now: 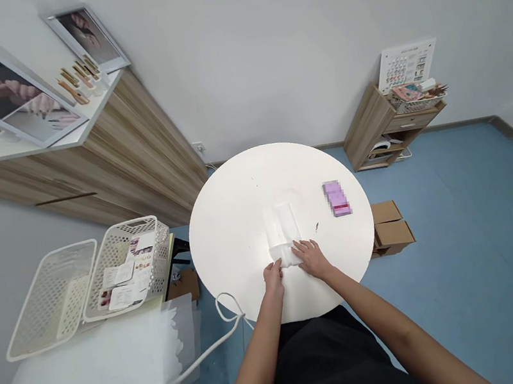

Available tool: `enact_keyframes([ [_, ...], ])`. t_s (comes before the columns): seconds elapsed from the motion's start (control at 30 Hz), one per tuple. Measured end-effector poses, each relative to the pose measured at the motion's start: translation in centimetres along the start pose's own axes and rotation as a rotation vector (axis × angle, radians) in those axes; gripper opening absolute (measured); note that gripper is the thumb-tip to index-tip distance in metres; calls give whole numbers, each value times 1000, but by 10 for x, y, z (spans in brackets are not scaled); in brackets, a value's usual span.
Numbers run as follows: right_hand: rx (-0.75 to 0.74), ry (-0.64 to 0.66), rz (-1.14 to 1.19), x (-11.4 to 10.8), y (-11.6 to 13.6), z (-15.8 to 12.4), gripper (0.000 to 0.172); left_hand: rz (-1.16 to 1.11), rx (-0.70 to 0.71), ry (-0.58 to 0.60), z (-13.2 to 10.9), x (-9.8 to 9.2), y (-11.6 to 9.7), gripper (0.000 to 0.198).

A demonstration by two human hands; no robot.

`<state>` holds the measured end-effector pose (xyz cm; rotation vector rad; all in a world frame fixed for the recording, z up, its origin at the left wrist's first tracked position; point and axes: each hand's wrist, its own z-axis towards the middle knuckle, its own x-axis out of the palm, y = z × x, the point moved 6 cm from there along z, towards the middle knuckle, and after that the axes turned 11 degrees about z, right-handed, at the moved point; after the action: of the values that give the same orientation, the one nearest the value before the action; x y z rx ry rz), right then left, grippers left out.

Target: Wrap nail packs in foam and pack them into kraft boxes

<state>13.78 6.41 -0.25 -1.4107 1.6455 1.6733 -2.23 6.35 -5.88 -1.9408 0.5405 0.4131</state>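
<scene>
Head view, left to right: two white perforated plastic baskets (52, 299) left of the round white bench (229, 235), printed cards (122, 284) lying in the right-hand basket. Left hand (273, 279) at the near end of a folded white sheet (283, 233), fingers (276, 268) closed on its edge. Right hand (312, 258) just beside it, fingers (300, 248) open and flat on the sheet, gripping nothing. Sheet lying flat near the bench's near edge. Further right on the bench, a pink packet (337, 198), its print blurred. Beyond the bench, cardboard boxes (391, 226) on the blue floor (457, 199).
</scene>
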Motion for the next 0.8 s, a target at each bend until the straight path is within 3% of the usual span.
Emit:
enact_keyframes([
  [0.13, 20, 42, 14, -2, 2, 1, 56, -127, -116, -57, 2, -2, -8, 25],
  [0.23, 18, 49, 38, -2, 3, 0, 55, -165, -118, -75, 1, 2, -20, 15],
  [0.37, 75, 52, 117, -2, -1, 1, 52, -43, 48, -170, -5, 3, -39, 5],
  [0.53, 129, 68, 247, -1, -9, 6, 52, 127, 312, -282, -13, 4, -57, 7],
  [0.67, 131, 64, 330, 5, -20, 10, 47, 169, 407, -270, -12, 5, -62, 9],
  [0.8, 65, -57, 368, 9, -27, 10, 56, 235, 476, -219, -10, 4, -62, 11],
])
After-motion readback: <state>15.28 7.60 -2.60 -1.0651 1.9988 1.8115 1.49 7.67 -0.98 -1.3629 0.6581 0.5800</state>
